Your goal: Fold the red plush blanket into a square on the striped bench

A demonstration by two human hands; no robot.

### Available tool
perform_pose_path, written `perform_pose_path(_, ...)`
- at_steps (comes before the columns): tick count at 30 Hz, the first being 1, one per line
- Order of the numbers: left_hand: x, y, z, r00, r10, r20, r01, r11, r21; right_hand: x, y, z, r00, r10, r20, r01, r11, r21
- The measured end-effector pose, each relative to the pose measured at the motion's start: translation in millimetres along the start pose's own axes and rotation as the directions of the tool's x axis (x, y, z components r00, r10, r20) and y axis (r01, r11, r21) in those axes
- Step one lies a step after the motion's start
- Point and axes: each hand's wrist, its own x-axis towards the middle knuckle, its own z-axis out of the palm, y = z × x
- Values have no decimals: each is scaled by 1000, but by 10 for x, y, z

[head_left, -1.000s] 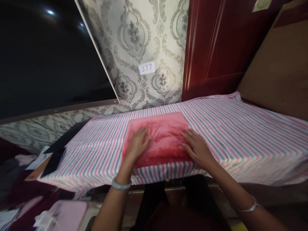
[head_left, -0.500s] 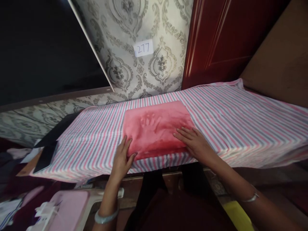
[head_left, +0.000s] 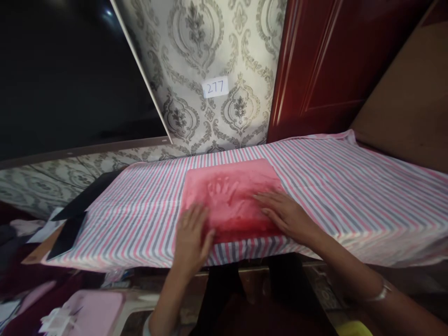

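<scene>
A folded, plush pink-red blanket (head_left: 238, 191) lies flat near the front edge of a table spread with a striped cloth (head_left: 140, 210). A handprint is pressed into its pile, left of the middle. My left hand (head_left: 192, 233) rests flat on the blanket's front left corner, fingers outstretched and slightly blurred. On the right part of the blanket lies my right hand (head_left: 287, 214), palm down with the fingers extended. Neither hand grips anything.
A large dark screen (head_left: 77, 79) stands at the back left before patterned wallpaper. A paper marked 277 (head_left: 215, 87) is on the wall. Dark flat items (head_left: 68, 235) lie at the table's left end; a pink stool (head_left: 100, 310) is below. Brown board (head_left: 406, 102) stands at right.
My left hand slid off the blanket's upper left to its left edge, leaving a handprint, then came back onto the front left corner. My right hand stayed on the right side, shifting slightly.
</scene>
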Motion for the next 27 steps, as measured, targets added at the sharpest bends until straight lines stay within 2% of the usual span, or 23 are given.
perform_pose_path(3,182,442,204,976,158,150,-152,987,-49,394,-30,65,994,-48,101,50,999,-15)
perform_pose_path(5,217,666,391,958,186,216,-179,982,-55,602,19,171,975,-62,214,75,996,-54)
perform_pose_path(7,186,787,571,965,165,203,-161,986,-33,739,128,284,949,-74,308,108,989,-96)
perform_pose_path(9,123,820,716,980,131,152,-132,991,-8,831,283,370,927,-100,361,151,981,-118)
perform_pose_path(12,48,792,842,990,110,88,-111,994,0,986,552,424,920,-121,373,183,974,-136)
perform_pose_path(18,27,753,901,991,134,17,-134,991,16,1431,1024,440,921,85,381,15,968,-251)
perform_pose_path(22,19,749,946,991,135,-7,-134,990,41,1530,1204,504,910,167,378,-93,974,-206)
perform_pose_path(27,25,753,999,990,128,-52,-127,991,30,1492,1269,583,940,140,312,-92,982,-165)
